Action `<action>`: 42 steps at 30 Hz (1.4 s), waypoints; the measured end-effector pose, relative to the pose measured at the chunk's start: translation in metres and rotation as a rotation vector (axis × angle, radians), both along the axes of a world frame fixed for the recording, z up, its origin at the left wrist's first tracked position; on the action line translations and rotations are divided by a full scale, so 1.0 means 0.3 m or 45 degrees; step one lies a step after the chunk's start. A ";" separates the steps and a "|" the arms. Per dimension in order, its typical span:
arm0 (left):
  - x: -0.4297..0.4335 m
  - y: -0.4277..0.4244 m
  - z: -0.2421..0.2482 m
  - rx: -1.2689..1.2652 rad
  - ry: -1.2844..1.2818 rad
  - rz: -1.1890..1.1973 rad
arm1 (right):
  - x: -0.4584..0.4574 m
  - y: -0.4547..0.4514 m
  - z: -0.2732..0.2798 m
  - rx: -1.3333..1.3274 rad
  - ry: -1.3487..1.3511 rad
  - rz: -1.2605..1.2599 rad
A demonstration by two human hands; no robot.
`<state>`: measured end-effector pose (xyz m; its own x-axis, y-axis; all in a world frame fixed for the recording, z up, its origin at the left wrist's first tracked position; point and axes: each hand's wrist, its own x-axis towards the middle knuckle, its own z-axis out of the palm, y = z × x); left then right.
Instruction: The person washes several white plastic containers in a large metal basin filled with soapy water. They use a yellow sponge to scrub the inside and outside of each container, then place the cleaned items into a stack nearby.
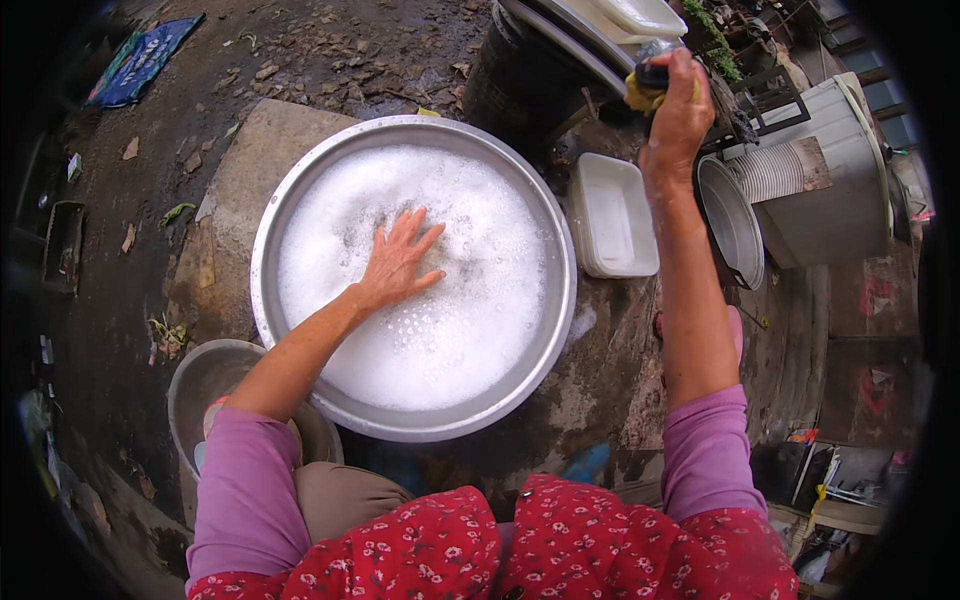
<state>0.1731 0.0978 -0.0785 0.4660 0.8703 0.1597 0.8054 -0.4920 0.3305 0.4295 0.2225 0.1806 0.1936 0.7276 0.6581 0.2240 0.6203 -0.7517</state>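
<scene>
A wide, round metal basin [566,300] stands before me, filled with white soap suds [465,330]. My left hand [401,259] is spread flat with fingers apart on the foam near the basin's middle, holding nothing visible. Up and to the right, my right hand [679,112] is closed around a black-and-yellow object [646,88], which my fingers partly cover; its exact kind cannot be told. It is beside a large metal rim at the top. Whatever lies under the suds is hidden.
Stacked white plastic tubs [619,217] touch or nearly touch the basin's right side. Beyond them leans a round metal pan [731,217]. A dark barrel [517,82] stands behind the basin. At lower left is a grey bowl [217,360]. A blue bag [146,64] lies on the ground.
</scene>
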 end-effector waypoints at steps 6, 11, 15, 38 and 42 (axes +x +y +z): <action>-0.067 -0.007 -0.263 -0.668 0.071 -0.075 | 0.101 0.086 0.079 0.231 -0.887 -0.340; -0.170 0.060 -0.276 -1.048 -0.528 0.260 | -0.070 -0.315 -0.446 -0.649 -1.098 0.307; -0.200 0.096 -0.135 -0.910 -0.953 0.558 | -0.138 -0.419 -0.954 -1.124 -1.703 -0.077; 0.067 -0.022 0.118 -1.969 -2.194 0.471 | -0.439 -0.608 -0.437 -0.733 -0.431 0.619; 0.076 -0.061 0.127 -1.141 -1.979 0.208 | -0.491 -0.511 -0.589 -0.116 -0.766 0.188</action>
<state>0.1958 0.0796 -0.0404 0.2742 0.9458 -0.1741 -0.4514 0.2864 0.8451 0.2822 0.0693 0.0039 -0.2984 0.7766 0.5548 0.5410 0.6165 -0.5721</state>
